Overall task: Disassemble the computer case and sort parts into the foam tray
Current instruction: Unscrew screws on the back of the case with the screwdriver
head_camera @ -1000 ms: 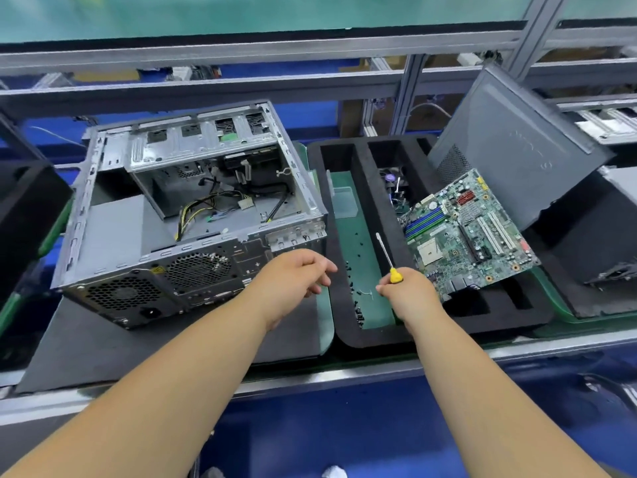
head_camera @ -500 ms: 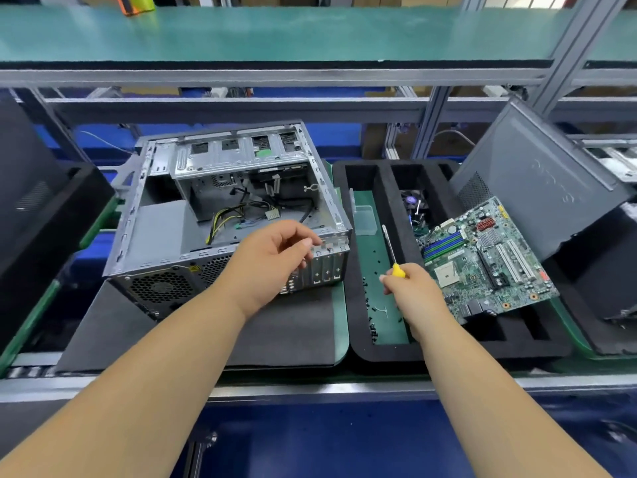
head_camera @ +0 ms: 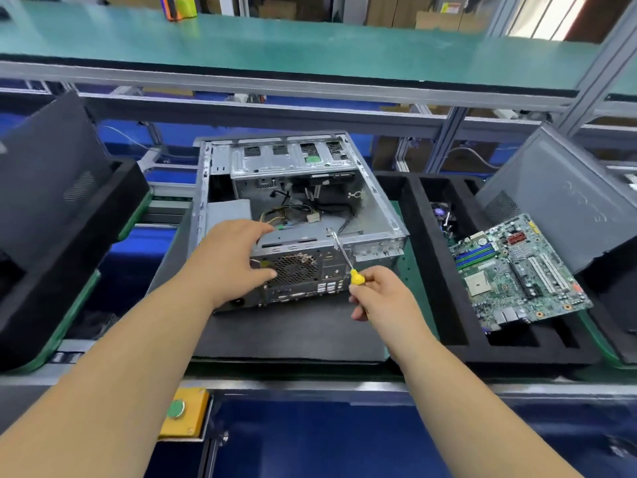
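— Factory bench (head_camera: pixel 310 46), green-topped shelf overhead, conveyor line below. What sits at the centre?

— An opened computer case (head_camera: pixel 296 215), lying on a dark mat (head_camera: pixel 293 332), its rear panel with the fan grille facing the near edge. Loose cables (head_camera: pixel 293 210) lie inside.

— And the hands?

— The left hand (head_camera: pixel 231 260) grips the case's near left corner, fingers hooked over the top edge, thumb pressed to the rear panel beside the grille. The right hand (head_camera: pixel 382 294) pinches a yellow-handled screwdriver (head_camera: pixel 344 255), its shaft angled up and away, tip at the top edge of the rear panel.

— Where is the foam tray?

— Just right of the case: a black foam tray (head_camera: pixel 431 270) with several long compartments. A motherboard (head_camera: pixel 517 270) lies tilted across its right side, and small parts too blurred to name sit in a far compartment.

— Anything further out?

— A grey side panel (head_camera: pixel 565 201) leans at the far right, behind the motherboard. Another black tray (head_camera: pixel 69 243) with a dark panel stands at the left. A yellow box (head_camera: pixel 184 412) with a green button is fixed to the bench's near face.
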### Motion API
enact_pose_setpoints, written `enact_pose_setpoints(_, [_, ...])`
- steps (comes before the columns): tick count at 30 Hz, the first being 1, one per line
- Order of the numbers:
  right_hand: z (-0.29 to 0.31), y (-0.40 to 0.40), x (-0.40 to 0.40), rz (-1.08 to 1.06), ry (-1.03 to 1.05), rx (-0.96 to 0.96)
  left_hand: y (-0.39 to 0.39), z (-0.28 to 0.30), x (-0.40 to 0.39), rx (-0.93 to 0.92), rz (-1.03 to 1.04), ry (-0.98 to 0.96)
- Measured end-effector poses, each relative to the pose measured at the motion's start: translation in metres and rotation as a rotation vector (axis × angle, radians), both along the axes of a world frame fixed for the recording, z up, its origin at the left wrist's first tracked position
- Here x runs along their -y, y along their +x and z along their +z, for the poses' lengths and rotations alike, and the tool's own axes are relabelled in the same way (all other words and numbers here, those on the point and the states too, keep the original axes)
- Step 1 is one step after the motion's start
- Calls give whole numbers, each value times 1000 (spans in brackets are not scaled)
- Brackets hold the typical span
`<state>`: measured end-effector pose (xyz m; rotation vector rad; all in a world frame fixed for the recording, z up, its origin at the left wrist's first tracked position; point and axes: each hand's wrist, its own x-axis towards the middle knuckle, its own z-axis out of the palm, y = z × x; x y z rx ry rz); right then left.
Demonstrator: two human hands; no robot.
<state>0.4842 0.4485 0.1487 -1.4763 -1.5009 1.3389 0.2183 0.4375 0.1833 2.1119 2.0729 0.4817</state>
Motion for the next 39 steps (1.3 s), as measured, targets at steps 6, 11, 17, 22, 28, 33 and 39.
enact_pose_setpoints(6, [7, -44, 40, 13, -23, 10, -18, -14, 2, -121, -154, 29])
enact_pose_setpoints(11, [8, -74, 64, 3, -74, -39, -22, -24, 2, -159, -201, 84])
enact_pose_setpoints(17, [6, -98, 69, 8, -80, 8, -19, -28, 5, -220, -183, 136])
enact_pose_setpoints(22, [5, -103, 69, -20, -62, 14, -18, -31, 4, -222, -161, 174])
enact_pose_setpoints(28, [6, -102, 68, -55, -63, 45, -16, -31, 2, -163, -133, 189])
enact_pose_setpoints(33, [7, -105, 65, -57, -93, 36, -16, -31, 1, -141, -113, 181])
enact_pose_setpoints(39, [9, -109, 67, -63, -110, -29, -16, -32, 2, -115, -105, 205])
